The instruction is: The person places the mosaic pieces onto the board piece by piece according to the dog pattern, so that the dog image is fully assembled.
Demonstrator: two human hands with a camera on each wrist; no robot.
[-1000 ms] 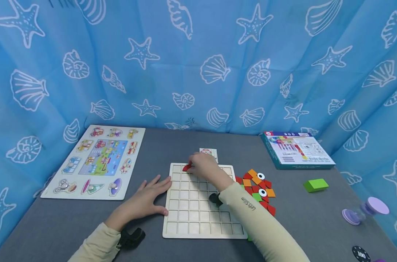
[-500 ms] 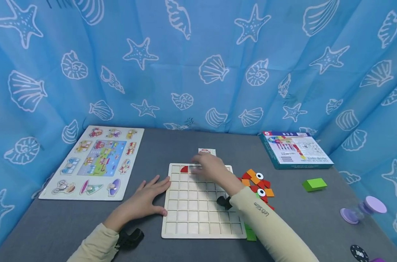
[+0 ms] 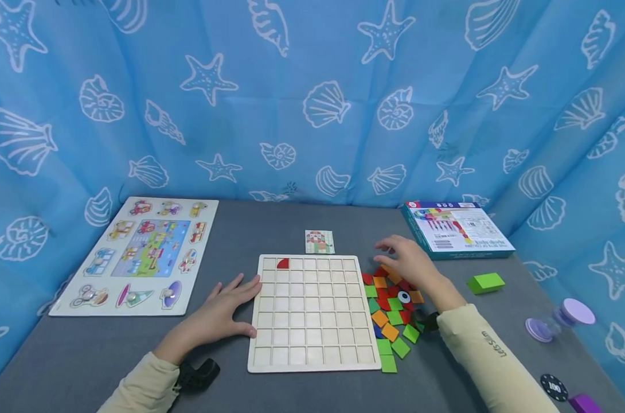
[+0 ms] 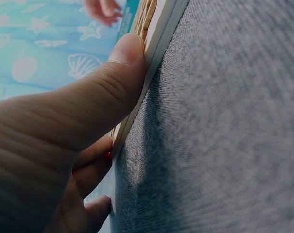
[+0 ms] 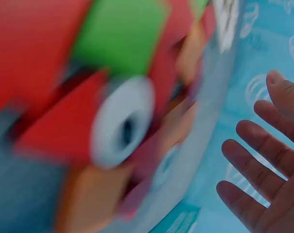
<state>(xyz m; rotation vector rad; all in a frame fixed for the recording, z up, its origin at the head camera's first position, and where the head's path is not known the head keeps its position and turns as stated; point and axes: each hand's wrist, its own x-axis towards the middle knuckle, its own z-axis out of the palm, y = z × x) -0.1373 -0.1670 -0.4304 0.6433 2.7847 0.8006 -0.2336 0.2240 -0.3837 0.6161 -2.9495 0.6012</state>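
Note:
A pale wooden grid board (image 3: 312, 305) lies on the table, with one red quarter-circle tile (image 3: 283, 263) in its top row. My left hand (image 3: 217, 315) rests along the board's left edge, its thumb (image 4: 122, 63) and fingertips touching the side with the fingers spread. Over the far end of a heap of coloured tiles (image 3: 390, 333) hovers my right hand (image 3: 407, 261). Its fingers (image 5: 256, 167) are spread with nothing between them in the right wrist view. Red, orange and green pieces and a white eye disc (image 5: 123, 124) show below it.
A small picture card (image 3: 320, 241) lies beyond the board. To the left is a peg puzzle (image 3: 152, 252); at the right stand a flat box (image 3: 459, 232), a green block (image 3: 485, 283) and a lilac sand timer (image 3: 560, 321). A black chip (image 3: 554, 388) lies near the front right.
My right hand has let go of the red tile in the top row and moved right, over the heap of tiles. The left hand stays at the board's edge.

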